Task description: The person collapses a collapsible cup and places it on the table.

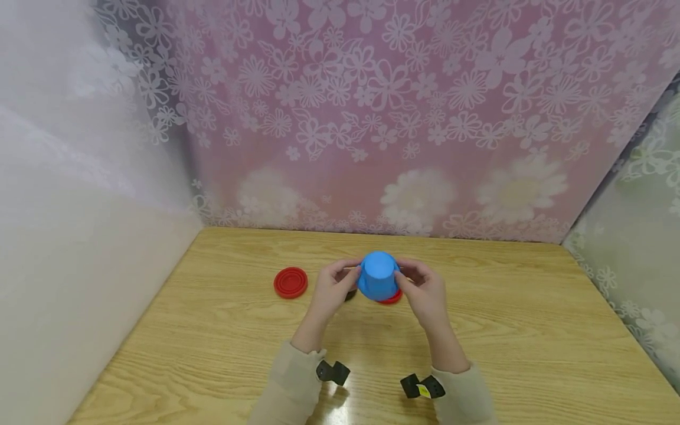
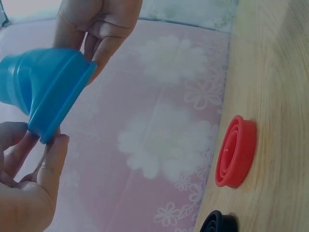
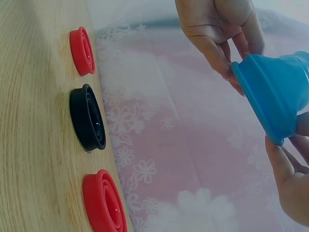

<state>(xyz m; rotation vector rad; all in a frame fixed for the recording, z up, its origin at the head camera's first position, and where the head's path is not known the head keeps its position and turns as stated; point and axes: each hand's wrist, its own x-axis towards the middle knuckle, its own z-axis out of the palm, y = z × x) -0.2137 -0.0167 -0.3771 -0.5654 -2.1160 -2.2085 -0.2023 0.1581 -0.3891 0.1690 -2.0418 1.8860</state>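
A blue collapsible cup (image 1: 379, 276) is held up over the table in both hands, its narrow end toward the head camera. My left hand (image 1: 330, 288) pinches its wide rim on the left, thumb and fingers on either side. Opposite it, my right hand (image 1: 427, 292) grips the same rim on the right. In the left wrist view the cup (image 2: 53, 89) looks stretched out, with stepped walls. Beneath lie a black folded cup (image 3: 87, 117) and a red folded cup (image 3: 104, 203); in the head view the hands and blue cup partly hide both.
Another red folded cup (image 1: 290, 283) lies flat on the wooden table (image 1: 510, 319), left of my left hand. Flower-patterned cloth (image 1: 372, 118) stands behind the table's far edge, with pale walls on both sides. Black straps (image 1: 333, 372) sit at the sleeve cuffs.
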